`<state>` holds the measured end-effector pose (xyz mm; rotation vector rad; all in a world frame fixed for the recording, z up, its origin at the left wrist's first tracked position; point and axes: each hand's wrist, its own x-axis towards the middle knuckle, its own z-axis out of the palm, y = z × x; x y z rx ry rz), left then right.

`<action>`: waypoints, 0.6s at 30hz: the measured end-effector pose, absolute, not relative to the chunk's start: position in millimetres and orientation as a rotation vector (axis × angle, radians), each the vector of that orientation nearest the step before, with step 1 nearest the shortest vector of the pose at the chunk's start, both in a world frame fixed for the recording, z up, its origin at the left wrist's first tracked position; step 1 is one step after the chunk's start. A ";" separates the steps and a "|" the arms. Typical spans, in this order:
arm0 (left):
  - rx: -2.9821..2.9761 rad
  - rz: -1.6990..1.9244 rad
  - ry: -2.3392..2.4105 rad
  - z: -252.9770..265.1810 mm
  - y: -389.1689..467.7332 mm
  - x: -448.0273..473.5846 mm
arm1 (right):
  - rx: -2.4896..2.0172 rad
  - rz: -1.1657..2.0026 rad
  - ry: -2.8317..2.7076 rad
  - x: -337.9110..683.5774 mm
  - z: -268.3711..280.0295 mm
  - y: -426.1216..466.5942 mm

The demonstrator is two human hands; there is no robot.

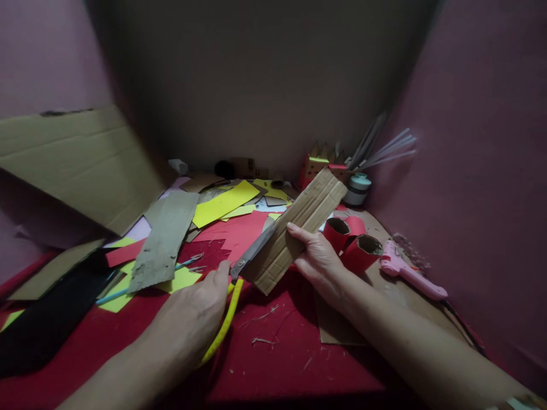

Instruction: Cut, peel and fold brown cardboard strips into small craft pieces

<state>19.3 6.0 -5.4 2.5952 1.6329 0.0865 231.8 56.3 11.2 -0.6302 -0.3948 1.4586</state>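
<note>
My left hand (203,310) is closed round the yellow handles of a pair of scissors (226,330). The dark blades lie along the left long edge of a cardboard strip (299,230), pointing away from me. Whether the blades are parted I cannot tell. My right hand (318,259) grips the strip near its middle, thumb on top and the other fingers hidden beneath. The strip is held tilted above a red cloth (277,364). Just beyond my right hand stand red paper-covered tubes (361,253).
At right, a pink glue gun (410,276) lies on cardboard. A white jar (358,188) and translucent sticks (391,148) stand behind. Yellow paper (226,202), grey board (164,242) and a blue pencil-like stick (113,296) lie left. A large cardboard sheet (85,165) leans against the left wall.
</note>
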 end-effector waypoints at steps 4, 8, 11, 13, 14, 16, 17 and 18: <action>2.662 -0.226 1.672 10.0 3.2 29.0 | -0.634 1.451 -0.386 231.5 11.7 55.9; 2.678 -0.302 1.691 15.6 2.1 33.3 | -0.633 1.453 -0.385 231.0 12.9 54.7; 2.714 -0.228 1.676 8.3 3.9 29.0 | -0.641 1.456 -0.382 231.1 13.1 54.3; 2.729 -0.146 1.662 2.2 5.6 25.0 | -0.633 1.448 -0.390 230.9 13.0 54.1; 2.723 -0.097 1.645 -0.1 6.4 23.5 | -0.628 1.443 -0.397 230.5 13.0 53.8; 2.678 0.000 1.603 -2.3 7.5 22.3 | -0.625 1.437 -0.409 229.1 12.9 52.7; 2.645 0.033 1.587 -2.2 7.8 22.7 | -0.625 1.442 -0.410 228.0 12.9 51.9; 2.611 0.050 1.581 -1.3 7.9 23.5 | -0.622 1.447 -0.410 226.9 13.0 50.9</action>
